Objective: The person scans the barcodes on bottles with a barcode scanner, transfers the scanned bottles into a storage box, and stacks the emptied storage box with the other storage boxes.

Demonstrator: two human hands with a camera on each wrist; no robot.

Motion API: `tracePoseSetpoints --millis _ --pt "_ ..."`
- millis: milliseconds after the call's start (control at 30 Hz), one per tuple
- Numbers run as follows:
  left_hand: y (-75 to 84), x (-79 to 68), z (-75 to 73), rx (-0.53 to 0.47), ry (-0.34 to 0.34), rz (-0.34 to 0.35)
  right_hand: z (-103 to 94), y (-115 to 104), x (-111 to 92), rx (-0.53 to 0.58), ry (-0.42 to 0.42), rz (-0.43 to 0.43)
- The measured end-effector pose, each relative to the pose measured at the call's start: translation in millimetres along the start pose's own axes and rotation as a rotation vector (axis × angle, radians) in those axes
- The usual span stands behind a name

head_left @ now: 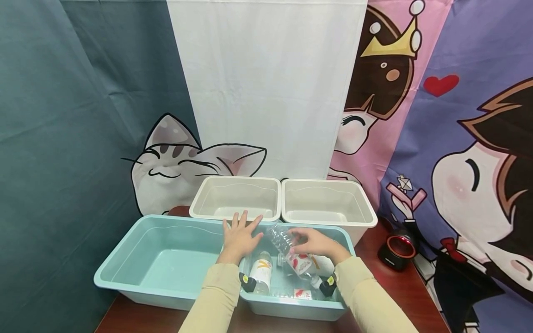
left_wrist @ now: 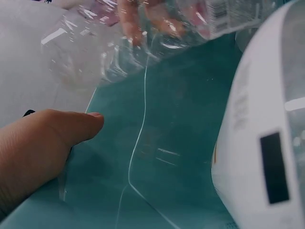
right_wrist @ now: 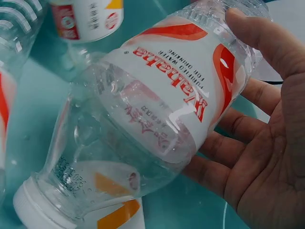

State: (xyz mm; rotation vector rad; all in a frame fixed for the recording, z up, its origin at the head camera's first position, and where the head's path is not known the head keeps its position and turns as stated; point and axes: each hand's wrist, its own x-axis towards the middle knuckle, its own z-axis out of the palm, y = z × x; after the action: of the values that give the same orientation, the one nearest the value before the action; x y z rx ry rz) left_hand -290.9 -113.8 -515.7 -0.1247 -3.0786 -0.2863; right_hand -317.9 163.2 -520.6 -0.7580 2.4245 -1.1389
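sleeves [head_left: 213, 298] reach over bottle bin [head_left: 291, 309] | right hand [head_left: 317, 243], fingers gripping tilted bottle [right_wrist: 157, 109] by its ridges (for purchase, i'd guess) | left hand [head_left: 238, 239], fingers spread, holding nothing

From afar I see pale-yellow fabric sleeves [head_left: 216, 289], black wrist cameras [head_left: 250, 286] with yellow markings [head_left: 245, 279], bare left hand [head_left: 239, 238] and right hand [head_left: 315, 243].

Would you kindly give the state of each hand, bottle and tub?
Right hand: gripping Wahaha bottle
Wahaha bottle: capped, label on
Left hand: fingers spread, holding nothing
Other bottles: lying in right blue tub
Right blue tub: uncovered
Left blue tub: uncovered
Cream tubs: uncovered
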Motion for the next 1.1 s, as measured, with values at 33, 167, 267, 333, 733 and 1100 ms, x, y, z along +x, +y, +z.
tracePoseSetpoints --millis 33,167,267,333,733,1100 --pt "-0.2 0.3 0.3 0.001 -0.003 0.002 -1.1 -1 -1 0.009 0.008 0.006" --pt "-0.4 1.4 0.4 -0.017 -0.005 0.004 -5.3 -3 -5 0.044 0.03 0.001" --pt "-0.2 2.0 -0.4 -0.036 -0.007 -0.001 -7.9 -2 -5 0.072 0.037 -0.029" --pt "0.1 2.4 -0.8 -0.042 -0.01 -0.005 -9.2 -1 -5 0.103 0.044 -0.05" --pt "0.9 4.6 1.2 -0.025 -0.012 -0.017 -21.0 4 -7 0.375 0.088 -0.088" --pt "0.6 4.3 1.4 -0.026 -0.016 -0.018 -24.8 1 -11 0.464 0.139 -0.039"
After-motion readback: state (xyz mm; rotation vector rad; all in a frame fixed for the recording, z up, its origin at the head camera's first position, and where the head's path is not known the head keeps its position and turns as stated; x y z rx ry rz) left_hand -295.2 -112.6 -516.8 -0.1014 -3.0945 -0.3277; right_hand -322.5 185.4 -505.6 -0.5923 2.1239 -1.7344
